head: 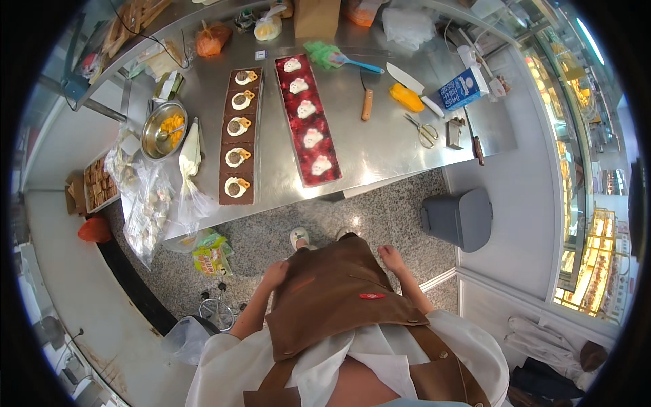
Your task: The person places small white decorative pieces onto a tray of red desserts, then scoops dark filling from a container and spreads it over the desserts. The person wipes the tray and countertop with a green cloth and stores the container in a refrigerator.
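Observation:
Both my hands are down by my sides, away from the table. My left hand [276, 273] is at the left edge of the brown apron [330, 285], its fingers mostly hidden. My right hand [391, 257] hangs just off the apron's right side, fingers curled, with nothing visible in it. Before me on the steel table [376, 147] lie two long rows of cake. The chocolate row [229, 168] bears cream swirls with round brown toppings and small biscuits. Beside it, the red-topped row [300, 122] carries several white cream figures with pink details.
Left of the cakes are a piping bag [190, 152], a steel bowl [147, 145] of yellow fruit and plastic bags [150, 203]. To the right lie a palette knife [366, 104], a large knife [404, 78], a mango [407, 97], scissors [427, 133] and a blue carton [460, 90]. A grey bin [452, 216] stands below.

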Tool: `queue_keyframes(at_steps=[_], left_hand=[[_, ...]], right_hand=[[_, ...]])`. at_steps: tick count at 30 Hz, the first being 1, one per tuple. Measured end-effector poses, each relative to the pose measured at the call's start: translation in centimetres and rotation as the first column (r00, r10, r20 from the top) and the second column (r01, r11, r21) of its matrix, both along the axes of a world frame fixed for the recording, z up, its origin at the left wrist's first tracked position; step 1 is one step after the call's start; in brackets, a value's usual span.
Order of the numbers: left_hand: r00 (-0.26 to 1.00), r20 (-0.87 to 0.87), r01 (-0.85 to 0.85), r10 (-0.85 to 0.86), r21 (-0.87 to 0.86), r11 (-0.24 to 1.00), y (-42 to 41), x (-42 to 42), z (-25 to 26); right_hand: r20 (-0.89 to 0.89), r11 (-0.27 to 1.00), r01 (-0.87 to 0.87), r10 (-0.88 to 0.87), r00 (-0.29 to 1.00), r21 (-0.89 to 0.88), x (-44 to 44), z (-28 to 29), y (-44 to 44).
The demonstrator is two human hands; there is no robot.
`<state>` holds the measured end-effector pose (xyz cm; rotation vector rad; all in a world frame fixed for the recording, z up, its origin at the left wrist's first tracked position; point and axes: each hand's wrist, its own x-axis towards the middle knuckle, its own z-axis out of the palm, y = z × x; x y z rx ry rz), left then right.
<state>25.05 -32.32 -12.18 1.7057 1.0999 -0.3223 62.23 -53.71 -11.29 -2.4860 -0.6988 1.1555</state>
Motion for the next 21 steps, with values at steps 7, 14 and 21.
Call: queue_keyframes(at_steps=[7,14,21], left_hand=[[0.974,0.037,-0.221,0.225,-0.076,0.972,1.8,2.8,1.5],[0.838,0.125,-0.448,0.532,-0.400,0.800,5.3,9.5,11.3],[0.835,0.362,-0.400,0.414,-0.117,0.909,20.9,27.9,25.2]], right_hand=[[0.096,0.888,-0.043,-0.002,0.995,0.457,8.3,9.8,16.2],[0.395,0.665,-0.302,0.010,0.919,0.684,21.1,10.6,39.6],[0.773,0.749,-0.622,0.249,0.583,0.228,25.5,10.0,52.0]])
